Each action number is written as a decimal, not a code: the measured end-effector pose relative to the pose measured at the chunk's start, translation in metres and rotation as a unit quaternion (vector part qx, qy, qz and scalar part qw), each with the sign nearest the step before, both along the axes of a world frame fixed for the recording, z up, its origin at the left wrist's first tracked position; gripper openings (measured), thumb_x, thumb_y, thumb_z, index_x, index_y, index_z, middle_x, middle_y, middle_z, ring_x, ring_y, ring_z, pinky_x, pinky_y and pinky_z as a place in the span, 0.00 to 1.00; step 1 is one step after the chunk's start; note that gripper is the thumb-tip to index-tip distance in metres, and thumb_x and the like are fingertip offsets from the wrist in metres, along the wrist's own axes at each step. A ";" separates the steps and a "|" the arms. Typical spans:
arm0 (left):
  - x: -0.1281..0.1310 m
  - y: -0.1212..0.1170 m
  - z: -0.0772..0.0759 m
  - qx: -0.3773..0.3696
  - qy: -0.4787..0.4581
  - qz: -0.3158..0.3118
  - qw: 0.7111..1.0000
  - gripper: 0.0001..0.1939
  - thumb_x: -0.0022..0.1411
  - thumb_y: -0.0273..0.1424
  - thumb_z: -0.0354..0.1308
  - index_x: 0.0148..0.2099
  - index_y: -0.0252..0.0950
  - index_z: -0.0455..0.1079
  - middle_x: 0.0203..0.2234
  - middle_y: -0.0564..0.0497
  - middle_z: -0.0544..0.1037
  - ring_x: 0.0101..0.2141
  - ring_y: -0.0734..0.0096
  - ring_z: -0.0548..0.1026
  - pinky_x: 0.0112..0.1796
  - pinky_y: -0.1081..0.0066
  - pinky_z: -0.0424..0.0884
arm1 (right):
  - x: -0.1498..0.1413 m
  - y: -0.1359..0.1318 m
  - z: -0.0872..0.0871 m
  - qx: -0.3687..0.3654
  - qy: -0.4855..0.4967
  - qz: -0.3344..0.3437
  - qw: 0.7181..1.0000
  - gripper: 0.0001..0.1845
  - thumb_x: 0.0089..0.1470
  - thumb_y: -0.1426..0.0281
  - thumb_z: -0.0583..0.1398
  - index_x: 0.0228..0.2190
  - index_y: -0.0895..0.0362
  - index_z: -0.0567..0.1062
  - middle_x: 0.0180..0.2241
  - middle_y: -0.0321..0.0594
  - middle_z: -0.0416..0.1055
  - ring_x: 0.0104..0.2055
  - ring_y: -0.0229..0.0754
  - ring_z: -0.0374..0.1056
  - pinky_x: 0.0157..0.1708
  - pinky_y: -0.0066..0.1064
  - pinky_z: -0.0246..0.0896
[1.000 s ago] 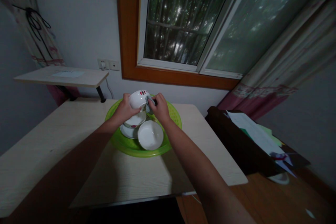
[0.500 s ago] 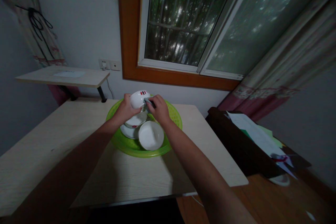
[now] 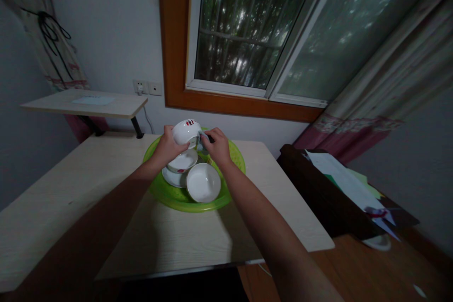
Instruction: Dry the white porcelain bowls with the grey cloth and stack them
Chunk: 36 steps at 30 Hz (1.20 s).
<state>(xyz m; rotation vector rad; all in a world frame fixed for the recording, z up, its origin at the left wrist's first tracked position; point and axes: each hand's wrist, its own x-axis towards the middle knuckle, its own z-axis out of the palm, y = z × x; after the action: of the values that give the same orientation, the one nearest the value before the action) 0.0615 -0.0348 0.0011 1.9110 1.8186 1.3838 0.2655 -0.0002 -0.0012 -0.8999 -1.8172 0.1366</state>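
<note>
Left hand (image 3: pixel 165 147) has a bowl (image 3: pixel 184 133) pinched by its side, over the far edge of the tray (image 3: pixel 236 158). It's a round thing, held tilted with the red-marked outside facing up, mouth direction hard to tell, and the right hand (image 3: pixel 217 146) is pinching a cloth (image 3: pixel 202 143) against it.

A single head-worn camera looks forward and down over the person's arms (image 3: pixel 262 217), across the counter (image 3: pixel 191 236). It faces the window (image 3: pixel 247 23) beyond, with the green basin (image 3: pixel 193 208) fairly near, just below centre.
</note>
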 end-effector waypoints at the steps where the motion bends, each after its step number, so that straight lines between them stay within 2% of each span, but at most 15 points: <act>1: 0.000 -0.001 0.001 -0.001 -0.001 0.000 1.000 0.35 0.48 0.40 0.70 0.50 0.41 0.53 0.47 0.41 0.75 0.47 0.53 0.78 0.42 0.62 0.73 | 0.001 0.001 -0.001 -0.008 0.005 -0.008 1.000 0.07 0.60 0.67 0.62 0.35 0.54 0.81 0.32 0.39 0.72 0.37 0.43 0.67 0.40 0.34 0.63; 6: 0.001 -0.001 0.002 -0.014 -0.006 -0.001 1.000 0.35 0.48 0.40 0.69 0.52 0.40 0.53 0.47 0.41 0.75 0.47 0.52 0.78 0.41 0.61 0.73 | 0.002 0.005 -0.004 -0.025 -0.008 -0.029 0.999 0.07 0.59 0.68 0.62 0.34 0.55 0.81 0.31 0.38 0.71 0.34 0.41 0.66 0.38 0.32 0.61; 10: 0.001 0.001 0.000 -0.008 -0.012 -0.001 1.000 0.36 0.47 0.40 0.70 0.52 0.39 0.53 0.48 0.40 0.75 0.47 0.52 0.78 0.41 0.61 0.73 | 0.002 0.002 -0.004 -0.009 -0.019 -0.030 0.999 0.07 0.60 0.68 0.62 0.35 0.56 0.81 0.32 0.39 0.71 0.36 0.41 0.66 0.38 0.32 0.62; 20: -0.001 0.004 -0.004 -0.003 0.006 -0.022 1.000 0.35 0.47 0.40 0.69 0.50 0.40 0.53 0.44 0.42 0.76 0.44 0.53 0.79 0.39 0.63 0.72 | -0.006 -0.008 0.001 0.079 -0.052 0.063 0.994 0.11 0.64 0.63 0.60 0.40 0.54 0.82 0.35 0.42 0.74 0.40 0.44 0.68 0.44 0.36 0.64; 24: -0.001 0.004 -0.002 -0.012 -0.003 -0.020 1.000 0.35 0.46 0.40 0.70 0.50 0.39 0.53 0.44 0.41 0.76 0.44 0.53 0.79 0.38 0.63 0.72 | -0.008 -0.012 0.004 0.086 -0.084 0.075 0.990 0.13 0.65 0.62 0.59 0.41 0.53 0.82 0.36 0.43 0.74 0.41 0.45 0.67 0.45 0.39 0.64; 28: -0.001 0.006 -0.004 -0.015 -0.011 -0.015 1.000 0.36 0.46 0.41 0.70 0.51 0.39 0.53 0.45 0.40 0.76 0.44 0.52 0.78 0.38 0.63 0.72 | -0.008 -0.010 0.003 0.080 -0.074 0.054 0.993 0.12 0.65 0.62 0.59 0.42 0.52 0.82 0.36 0.43 0.74 0.42 0.45 0.67 0.45 0.39 0.64; 36: 0.002 0.004 -0.008 0.000 0.037 -0.038 0.999 0.35 0.47 0.40 0.69 0.51 0.40 0.54 0.43 0.43 0.75 0.43 0.55 0.78 0.39 0.64 0.72 | 0.003 0.003 -0.001 0.037 -0.008 -0.053 0.998 0.11 0.63 0.66 0.60 0.40 0.54 0.83 0.34 0.42 0.72 0.39 0.45 0.67 0.42 0.37 0.63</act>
<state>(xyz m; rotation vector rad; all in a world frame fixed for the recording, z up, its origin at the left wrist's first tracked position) 0.0633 -0.0307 -0.0073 2.0336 1.7573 1.3051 0.2680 0.0030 -0.0019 -0.9454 -1.7725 -0.0054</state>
